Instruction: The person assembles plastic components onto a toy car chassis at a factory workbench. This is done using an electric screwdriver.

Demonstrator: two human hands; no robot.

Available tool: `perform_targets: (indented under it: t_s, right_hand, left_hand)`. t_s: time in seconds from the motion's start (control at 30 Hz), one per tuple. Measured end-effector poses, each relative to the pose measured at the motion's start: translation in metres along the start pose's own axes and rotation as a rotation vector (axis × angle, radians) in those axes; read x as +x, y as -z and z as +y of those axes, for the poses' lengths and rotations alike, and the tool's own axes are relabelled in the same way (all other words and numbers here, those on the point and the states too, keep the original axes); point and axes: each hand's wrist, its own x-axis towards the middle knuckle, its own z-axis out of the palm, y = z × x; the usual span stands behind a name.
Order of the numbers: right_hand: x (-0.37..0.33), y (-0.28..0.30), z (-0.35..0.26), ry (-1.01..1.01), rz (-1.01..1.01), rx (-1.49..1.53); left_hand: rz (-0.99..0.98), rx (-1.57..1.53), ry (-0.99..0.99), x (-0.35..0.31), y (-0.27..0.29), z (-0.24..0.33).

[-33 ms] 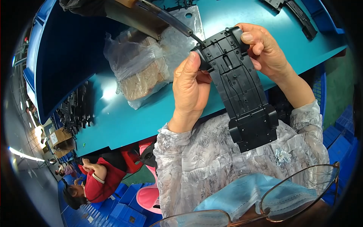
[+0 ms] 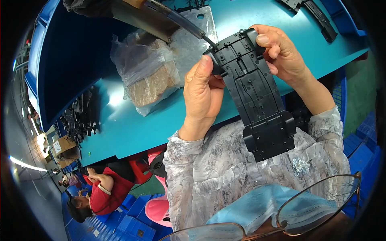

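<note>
My left hand [image 2: 203,92] and my right hand [image 2: 283,52] hold a long black plastic chassis [image 2: 255,92], which looks like a toy car's underside. Its rounded corner arches, screw posts and moulded ribs show. The left thumb presses one upper corner; the fingers behind it are partly hidden. At the other upper corner, my right thumb and fingers are closed round the arch. A metal arm [image 2: 181,22] slants down from the upper left, its thin dark tip at the chassis's top left corner. Whether the tip touches the plastic I cannot tell.
A brownish block wrapped in clear plastic [image 2: 150,82] rests on the teal table [image 2: 132,134]. A large blue bin [image 2: 76,48] stands left, near piled black parts [image 2: 82,112]. More black parts [image 2: 317,20] lie far right. A person in red [image 2: 108,193] sits at the lower left.
</note>
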Motion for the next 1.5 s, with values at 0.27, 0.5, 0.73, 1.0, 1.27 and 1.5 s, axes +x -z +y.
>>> perform_targets:
  t_s: [0.27, 0.5, 0.73, 1.0, 1.27, 1.5]
  right_hand:
    - [0.001, 0.005, 0.003, 0.008, -0.021, 0.023]
    - [0.0, 0.004, 0.003, 0.015, -0.017, 0.023]
    - [0.0, 0.004, 0.005, 0.04, -0.045, 0.032]
    - [0.0, 0.011, 0.013, 0.066, -0.076, 0.053]
    - [0.003, 0.013, 0.016, 0.069, -0.088, 0.053]
    - [0.004, 0.015, 0.018, 0.051, -0.105, 0.108]
  left_hand:
    - [-0.039, -0.027, -0.002, 0.0, -0.002, 0.001]
    - [-0.049, -0.013, -0.001, 0.0, -0.003, 0.003]
    - [-0.087, -0.015, 0.004, -0.001, -0.003, 0.003]
    - [-0.024, 0.107, -0.041, 0.0, 0.002, 0.002]
    - [-0.085, 0.177, -0.024, 0.001, -0.001, 0.008]
    - [-0.059, 0.233, -0.049, -0.001, -0.004, 0.011]
